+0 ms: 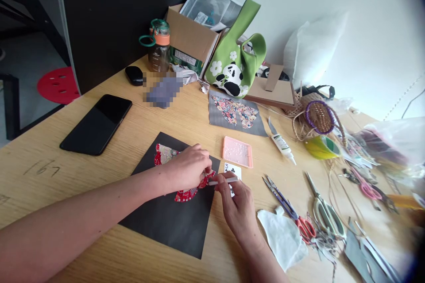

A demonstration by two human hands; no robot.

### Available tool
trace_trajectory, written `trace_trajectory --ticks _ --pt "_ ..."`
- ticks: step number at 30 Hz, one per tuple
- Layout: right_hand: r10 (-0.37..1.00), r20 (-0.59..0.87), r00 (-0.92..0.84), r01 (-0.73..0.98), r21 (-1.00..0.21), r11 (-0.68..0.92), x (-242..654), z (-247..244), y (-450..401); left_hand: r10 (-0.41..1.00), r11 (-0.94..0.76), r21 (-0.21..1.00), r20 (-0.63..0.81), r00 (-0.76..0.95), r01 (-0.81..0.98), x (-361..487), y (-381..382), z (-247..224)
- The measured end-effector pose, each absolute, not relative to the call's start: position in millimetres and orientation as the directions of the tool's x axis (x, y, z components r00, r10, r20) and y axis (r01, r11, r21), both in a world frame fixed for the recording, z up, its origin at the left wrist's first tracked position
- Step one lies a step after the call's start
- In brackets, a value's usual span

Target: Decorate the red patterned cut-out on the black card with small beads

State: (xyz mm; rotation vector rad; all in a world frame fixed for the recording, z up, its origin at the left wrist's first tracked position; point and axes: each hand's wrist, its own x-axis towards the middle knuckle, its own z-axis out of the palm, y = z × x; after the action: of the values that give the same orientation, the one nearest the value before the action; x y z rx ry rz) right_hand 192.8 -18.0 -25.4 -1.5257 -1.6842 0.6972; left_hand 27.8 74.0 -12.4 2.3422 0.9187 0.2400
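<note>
On a black sheet (186,230) lies a red and cream patterned fabric piece (186,195), dotted with small white beads. My left hand (191,167) reaches across it, fingers bent together and pointing down at its right edge. What those fingertips grip, if anything, is hidden. Between thumb and fingers my right hand (237,203) holds a thin white stick (229,180), its tip at the fabric's right edge. A playing card (233,169), a three of clubs, lies partly behind that hand. Just beyond is a pink tray (237,152) with tiny white beads.
A phone (97,124) lies left. Behind stand a bottle (159,51), a cardboard box (189,35) and a green panda bag (232,64). Floral fabric (235,112) and a glue bottle (283,147) lie beyond the tray. Scissors (327,214), snips (285,203) and white cloth (282,239) lie right.
</note>
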Motion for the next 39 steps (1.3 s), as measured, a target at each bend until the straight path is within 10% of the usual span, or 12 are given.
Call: trace_trajectory --ticks 13,39 --pt "0.89 0.09 0.448 0.505 -0.847 -0.169 239 -15 9 0.671 -0.568 0.621 -0.029 0.741 0.539 28 74 -18" --pt "0.899 0.09 0.428 0.601 -0.771 -0.209 240 -30 -12 0.672 -0.562 0.628 -0.033 0.74 0.538 27 75 -23"
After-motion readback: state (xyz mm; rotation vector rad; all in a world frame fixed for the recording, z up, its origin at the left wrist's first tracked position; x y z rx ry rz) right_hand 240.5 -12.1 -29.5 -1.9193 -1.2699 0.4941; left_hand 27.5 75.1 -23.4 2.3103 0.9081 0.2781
